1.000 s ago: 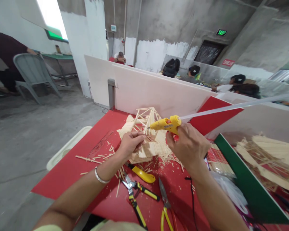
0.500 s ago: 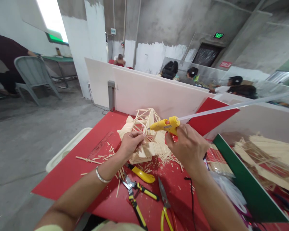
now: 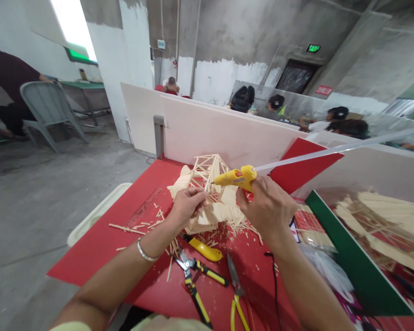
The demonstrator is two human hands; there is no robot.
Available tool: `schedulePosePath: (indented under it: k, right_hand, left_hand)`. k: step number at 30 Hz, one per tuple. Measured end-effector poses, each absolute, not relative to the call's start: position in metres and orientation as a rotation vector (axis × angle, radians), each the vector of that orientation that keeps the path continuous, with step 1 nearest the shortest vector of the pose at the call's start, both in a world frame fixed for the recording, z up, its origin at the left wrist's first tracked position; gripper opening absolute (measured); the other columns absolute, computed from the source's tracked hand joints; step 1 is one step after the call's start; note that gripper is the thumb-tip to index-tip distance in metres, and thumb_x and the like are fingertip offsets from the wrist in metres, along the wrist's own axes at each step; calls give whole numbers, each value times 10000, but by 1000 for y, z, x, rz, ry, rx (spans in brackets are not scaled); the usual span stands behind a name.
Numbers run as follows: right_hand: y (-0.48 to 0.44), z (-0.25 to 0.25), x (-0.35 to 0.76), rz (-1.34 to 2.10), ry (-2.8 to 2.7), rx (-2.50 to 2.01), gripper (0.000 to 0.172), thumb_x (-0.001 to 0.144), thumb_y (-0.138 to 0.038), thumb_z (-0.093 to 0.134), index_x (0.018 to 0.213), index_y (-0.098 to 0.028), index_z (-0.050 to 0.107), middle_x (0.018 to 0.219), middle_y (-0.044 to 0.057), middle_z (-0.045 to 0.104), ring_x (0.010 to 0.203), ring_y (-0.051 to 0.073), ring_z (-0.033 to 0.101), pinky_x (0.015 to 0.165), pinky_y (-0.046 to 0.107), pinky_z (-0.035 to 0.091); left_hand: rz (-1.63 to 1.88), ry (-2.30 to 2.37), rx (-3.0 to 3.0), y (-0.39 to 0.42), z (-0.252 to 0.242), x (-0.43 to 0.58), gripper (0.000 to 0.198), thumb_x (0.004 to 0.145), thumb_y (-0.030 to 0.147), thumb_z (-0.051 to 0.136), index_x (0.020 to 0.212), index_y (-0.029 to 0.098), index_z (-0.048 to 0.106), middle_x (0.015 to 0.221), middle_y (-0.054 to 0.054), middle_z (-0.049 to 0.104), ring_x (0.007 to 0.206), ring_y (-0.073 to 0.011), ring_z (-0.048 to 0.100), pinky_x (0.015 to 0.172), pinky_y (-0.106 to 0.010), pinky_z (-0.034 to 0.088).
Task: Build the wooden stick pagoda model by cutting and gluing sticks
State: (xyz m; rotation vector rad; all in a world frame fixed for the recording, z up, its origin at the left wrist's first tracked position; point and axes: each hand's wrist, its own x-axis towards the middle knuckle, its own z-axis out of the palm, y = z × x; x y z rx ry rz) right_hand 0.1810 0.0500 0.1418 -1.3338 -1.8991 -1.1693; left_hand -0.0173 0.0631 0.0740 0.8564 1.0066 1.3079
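A model house of thin wooden sticks (image 3: 212, 193) stands on the red table (image 3: 100, 243). My left hand (image 3: 186, 207) is closed on the model's near left side, fingers pinching its sticks. My right hand (image 3: 267, 209) grips a yellow hot glue gun (image 3: 236, 178). Its nozzle points left at the model's open roof frame, right above my left fingertips. A long clear glue stick (image 3: 338, 149) juts out of the gun's back toward the right.
Yellow-handled pliers (image 3: 193, 285), cutters (image 3: 236, 299), a yellow knife (image 3: 205, 250), a red ruler (image 3: 143, 208) and loose sticks lie on the table. A green-edged tray (image 3: 359, 271) with more stick work sits at right. White partitions (image 3: 207, 128) stand behind; other people sit beyond.
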Motion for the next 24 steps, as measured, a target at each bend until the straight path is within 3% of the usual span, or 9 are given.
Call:
schedulePosePath:
  k: [7, 11, 14, 20, 24]
  right_hand:
    - [24, 130, 197, -1034, -1819, -1571, 377, 897, -494, 527, 1077, -168, 585, 825, 57, 638, 715, 184, 554, 594, 297, 271]
    - [-20, 103, 225, -878, -1728, -1890, 434, 874, -564, 537, 1042, -164, 556, 822, 85, 634, 673, 201, 541, 564, 296, 210]
    - [-59, 73, 245, -575, -1713, -2030, 394, 842, -571, 567, 948, -192, 536, 774, 61, 610, 666, 205, 535, 553, 281, 246]
    - [-97, 5, 254, -13, -1625, -2165, 188, 859, -375, 491, 891, -198, 544, 699, 31, 590, 617, 183, 522, 547, 262, 304]
    - [-87, -30, 250, 160, -1655, -2409, 238, 887, -297, 452, 1023, -139, 567, 810, 94, 664, 671, 184, 585, 587, 267, 333]
  left_hand:
    - [1552, 1129, 924, 39, 85, -35, 253, 629, 392, 765, 678, 164, 665, 500, 26, 578, 381, -60, 430, 394, -199, 326]
    - [1734, 1202, 1010, 13, 69, -48, 332, 738, 382, 703, 536, 189, 523, 455, 43, 490, 417, -66, 393, 433, -197, 327]
    - [1656, 1253, 1039, -3, 41, -49, 378, 789, 373, 684, 528, 191, 479, 480, 34, 505, 442, -76, 416, 448, -199, 343]
    - [1424, 1241, 966, -26, -14, -33, 338, 800, 414, 690, 595, 186, 550, 561, 16, 591, 439, -75, 464, 442, -200, 374]
    - [1415, 1211, 921, -38, -29, -28, 328, 788, 418, 712, 614, 179, 571, 591, 9, 607, 455, -73, 480, 450, -196, 402]
